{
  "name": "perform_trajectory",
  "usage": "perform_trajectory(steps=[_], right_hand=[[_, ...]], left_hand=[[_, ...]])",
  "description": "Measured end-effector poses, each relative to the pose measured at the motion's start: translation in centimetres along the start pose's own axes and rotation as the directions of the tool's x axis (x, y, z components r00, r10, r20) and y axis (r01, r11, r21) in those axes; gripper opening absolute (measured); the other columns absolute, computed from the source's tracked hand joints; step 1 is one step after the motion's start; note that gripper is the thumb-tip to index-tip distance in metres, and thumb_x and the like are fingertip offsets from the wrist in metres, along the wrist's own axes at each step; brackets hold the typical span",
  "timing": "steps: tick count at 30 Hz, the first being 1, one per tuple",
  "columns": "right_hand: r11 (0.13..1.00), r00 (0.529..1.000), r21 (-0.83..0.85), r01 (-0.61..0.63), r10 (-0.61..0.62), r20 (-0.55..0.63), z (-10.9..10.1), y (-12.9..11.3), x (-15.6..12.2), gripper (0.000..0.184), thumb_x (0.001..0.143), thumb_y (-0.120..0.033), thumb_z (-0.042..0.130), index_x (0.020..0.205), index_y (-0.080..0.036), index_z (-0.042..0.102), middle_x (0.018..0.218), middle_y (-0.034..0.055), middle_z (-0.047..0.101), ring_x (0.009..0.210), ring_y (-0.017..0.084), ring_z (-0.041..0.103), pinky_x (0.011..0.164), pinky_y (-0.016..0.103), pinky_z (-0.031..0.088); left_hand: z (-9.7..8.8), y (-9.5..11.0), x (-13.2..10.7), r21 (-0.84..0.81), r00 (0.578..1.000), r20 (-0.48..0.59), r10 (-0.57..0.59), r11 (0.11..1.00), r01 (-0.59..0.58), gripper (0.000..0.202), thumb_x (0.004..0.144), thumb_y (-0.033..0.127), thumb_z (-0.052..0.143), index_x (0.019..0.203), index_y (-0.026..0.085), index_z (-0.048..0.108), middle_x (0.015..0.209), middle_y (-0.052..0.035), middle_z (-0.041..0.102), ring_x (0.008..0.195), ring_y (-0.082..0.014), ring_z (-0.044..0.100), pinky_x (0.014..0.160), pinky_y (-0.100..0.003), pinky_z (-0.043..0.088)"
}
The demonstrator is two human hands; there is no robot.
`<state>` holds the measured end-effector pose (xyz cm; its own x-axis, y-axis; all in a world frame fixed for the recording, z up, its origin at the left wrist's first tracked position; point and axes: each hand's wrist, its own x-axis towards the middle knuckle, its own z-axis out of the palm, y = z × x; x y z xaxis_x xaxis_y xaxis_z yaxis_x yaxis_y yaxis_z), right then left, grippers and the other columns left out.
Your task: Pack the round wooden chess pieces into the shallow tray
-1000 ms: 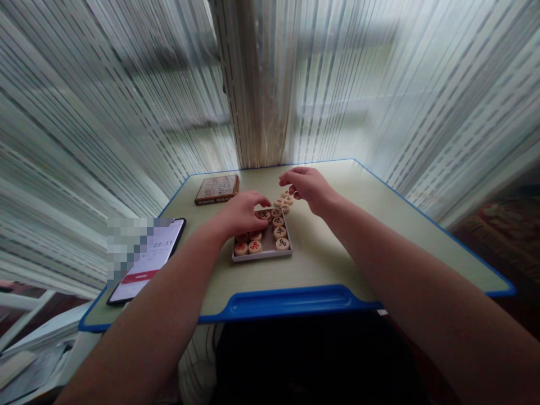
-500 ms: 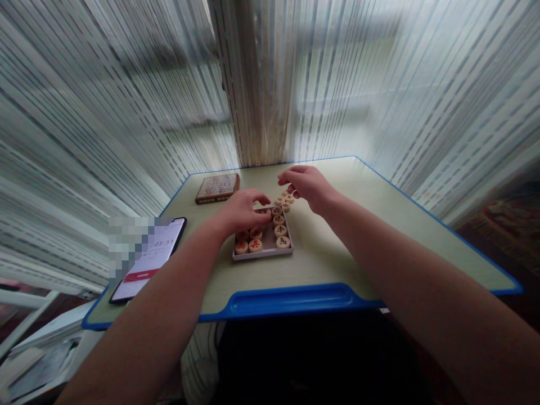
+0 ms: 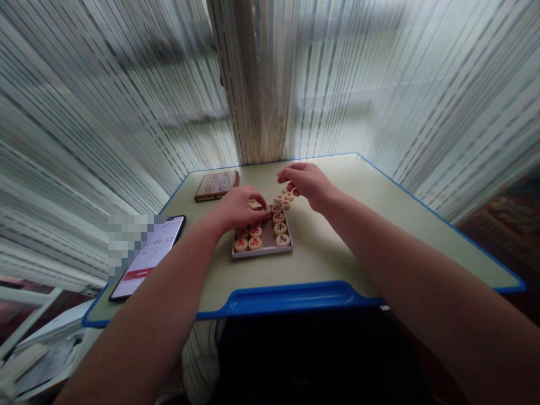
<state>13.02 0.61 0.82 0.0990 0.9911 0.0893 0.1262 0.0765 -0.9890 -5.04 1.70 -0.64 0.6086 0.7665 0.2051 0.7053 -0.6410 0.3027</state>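
Observation:
A shallow white box (image 3: 262, 253) holds round wooden Chinese chess pieces, red-marked ones at its left and black-marked ones down its right side. My left hand (image 3: 241, 209) reaches over the box's far left part, thumb and fingers closed on a chess piece (image 3: 266, 211) at the far side. The hand hides some pieces beneath it. To the right, my right hand (image 3: 307, 183) hovers above a few loose chess pieces (image 3: 286, 198) lying just beyond the box. Its fingers are bent and apart, with nothing visible in them.
A box lid (image 3: 217, 185) with a printed top lies at the back left. A phone (image 3: 149, 256) showing a timer rests at the left edge. The table (image 3: 400, 236) has a blue rim and a blue tray groove (image 3: 291, 298) at the front. Curtains hang behind.
The left thumb and fingers have drawn closer together at the chess piece by the box's far side. My right hand has hardly moved.

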Motion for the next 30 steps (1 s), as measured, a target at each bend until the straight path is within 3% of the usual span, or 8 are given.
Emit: perform_trajectory(steps=[6,11,17,21,26,30], right_hand=[[1.000,1.000,-0.005,0.007,-0.007,-0.005,-0.1,0.0,0.1,0.009,0.073,-0.013,0.056,0.065,-0.013,0.059,0.068,0.0040,0.061,0.048,0.007,0.045,0.042,0.022,0.029],[1.000,1.000,-0.023,0.000,0.000,-0.012,-0.1,0.2,0.2,0.008,0.073,-0.014,0.056,0.065,-0.012,0.059,0.069,0.0042,0.061,0.048,0.006,0.044,0.042,0.021,0.029],[0.995,1.000,-0.098,-0.001,0.000,-0.014,-0.3,0.7,0.5,0.010,0.073,-0.016,0.056,0.064,-0.012,0.059,0.070,0.0041,0.063,0.048,0.006,0.045,0.044,0.020,0.032],[0.994,1.000,-0.108,-0.008,0.007,-0.009,-0.3,0.6,0.4,0.010,0.073,-0.016,0.057,0.064,-0.013,0.059,0.070,0.0043,0.063,0.048,0.006,0.045,0.044,0.020,0.032],[0.991,1.000,-0.131,-0.010,0.010,-0.001,-0.2,0.3,0.2,0.008,0.072,-0.016,0.057,0.065,-0.013,0.060,0.070,0.0042,0.063,0.048,0.006,0.045,0.043,0.021,0.032],[0.990,1.000,-0.138,-0.013,0.014,0.008,-0.3,0.2,0.1,0.007,0.071,-0.017,0.058,0.065,-0.013,0.060,0.068,0.0038,0.063,0.048,0.007,0.045,0.043,0.021,0.032]], left_hand=[[-0.1,-0.3,0.0,-0.024,0.998,-0.069,-0.010,1.000,0.008,0.028,0.072,0.039,0.062,0.085,0.017,0.073,0.085,-0.0047,0.065,0.079,-0.0169,0.056,0.076,-0.030,0.044],[-0.1,-1.5,0.3,0.186,0.977,-0.189,-0.098,0.973,0.134,0.031,0.076,0.023,0.050,0.096,0.014,0.073,0.099,-0.0098,0.068,0.094,-0.0222,0.059,0.089,-0.034,0.044],[0.2,-2.2,0.4,0.300,0.976,-0.057,-0.211,0.929,0.218,0.037,0.079,0.021,0.044,0.102,0.020,0.073,0.100,-0.0077,0.072,0.096,-0.0233,0.063,0.086,-0.033,0.047],[0.4,-2.2,0.6,0.312,0.967,-0.070,-0.247,0.915,0.256,0.035,0.080,0.023,0.046,0.101,0.021,0.073,0.101,-0.0078,0.072,0.098,-0.0236,0.064,0.089,-0.033,0.047],[0.8,-2.8,1.1,0.206,0.980,-0.047,-0.192,0.958,0.198,0.045,0.074,0.007,0.047,0.111,0.022,0.069,0.113,-0.0050,0.068,0.106,-0.0176,0.061,0.098,-0.027,0.042],[0.7,-3.3,1.2,0.182,0.960,-0.018,-0.280,0.943,0.278,0.044,0.071,0.005,0.050,0.104,0.023,0.072,0.111,-0.0066,0.069,0.105,-0.0188,0.062,0.096,-0.028,0.043]])
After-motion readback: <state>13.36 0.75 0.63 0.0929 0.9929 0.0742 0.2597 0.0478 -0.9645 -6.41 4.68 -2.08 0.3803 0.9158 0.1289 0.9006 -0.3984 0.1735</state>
